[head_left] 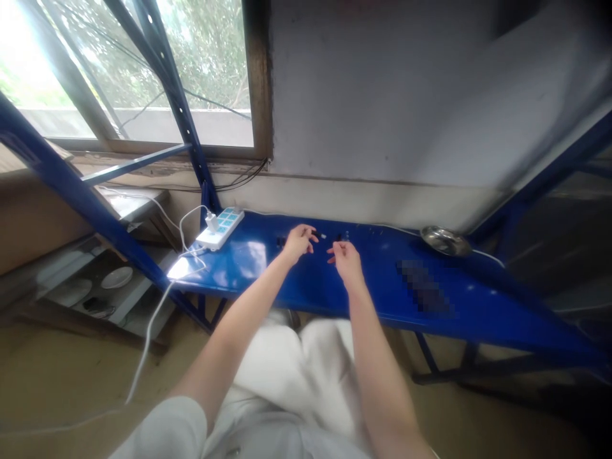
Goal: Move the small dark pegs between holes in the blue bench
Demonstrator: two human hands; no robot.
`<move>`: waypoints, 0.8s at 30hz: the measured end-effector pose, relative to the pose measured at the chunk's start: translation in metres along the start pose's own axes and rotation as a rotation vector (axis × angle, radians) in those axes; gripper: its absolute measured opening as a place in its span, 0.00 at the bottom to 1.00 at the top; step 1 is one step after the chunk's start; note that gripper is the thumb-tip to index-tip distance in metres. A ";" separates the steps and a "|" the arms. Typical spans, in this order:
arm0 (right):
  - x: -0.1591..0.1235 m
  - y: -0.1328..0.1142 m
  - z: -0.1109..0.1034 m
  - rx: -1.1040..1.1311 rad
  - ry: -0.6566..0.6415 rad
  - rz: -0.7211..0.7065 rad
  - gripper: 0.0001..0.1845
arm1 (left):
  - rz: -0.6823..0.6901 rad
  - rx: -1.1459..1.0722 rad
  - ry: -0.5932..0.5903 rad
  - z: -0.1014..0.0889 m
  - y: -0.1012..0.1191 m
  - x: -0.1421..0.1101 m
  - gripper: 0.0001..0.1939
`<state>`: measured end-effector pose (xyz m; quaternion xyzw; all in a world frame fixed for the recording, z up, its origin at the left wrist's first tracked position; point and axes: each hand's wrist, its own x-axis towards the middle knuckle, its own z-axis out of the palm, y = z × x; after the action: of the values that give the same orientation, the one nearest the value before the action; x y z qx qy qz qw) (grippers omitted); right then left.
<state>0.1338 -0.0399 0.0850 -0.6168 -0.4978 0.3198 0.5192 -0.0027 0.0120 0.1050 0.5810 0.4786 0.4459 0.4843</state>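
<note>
Over the blue table (306, 280), my left hand (299, 243) is closed with thumb and fingers around a small black piece with a pale tip (319, 234), which points to the right. Its exact kind is too small to make out. A short gap away, my right hand (348, 260) has its fingertips pinched together. Whatever may be between them is hidden. Small dark parts (281, 242) lie just left of my left hand, and a few tiny dark and clear bits (343, 236) lie behind my right fingertips.
A white power strip (220, 228) with a plugged-in cable sits at the table's left end. At the back right stands a shiny metal dish (444, 241). A blurred dark object (425, 287) lies on the right. Blue posts (179, 108) rise at the sides.
</note>
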 end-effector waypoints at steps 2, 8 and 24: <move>0.000 -0.007 0.004 0.048 -0.042 0.035 0.27 | 0.066 -0.071 -0.006 0.001 0.014 -0.016 0.09; -0.016 -0.034 0.011 0.163 -0.056 -0.049 0.32 | 0.170 -0.116 0.001 0.001 0.033 -0.054 0.08; -0.030 -0.052 0.011 0.164 -0.081 -0.183 0.25 | 0.258 -0.084 0.088 -0.007 0.033 -0.072 0.09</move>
<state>0.0999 -0.0667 0.1287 -0.5107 -0.5446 0.3355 0.5745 -0.0157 -0.0609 0.1351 0.5967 0.4020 0.5491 0.4253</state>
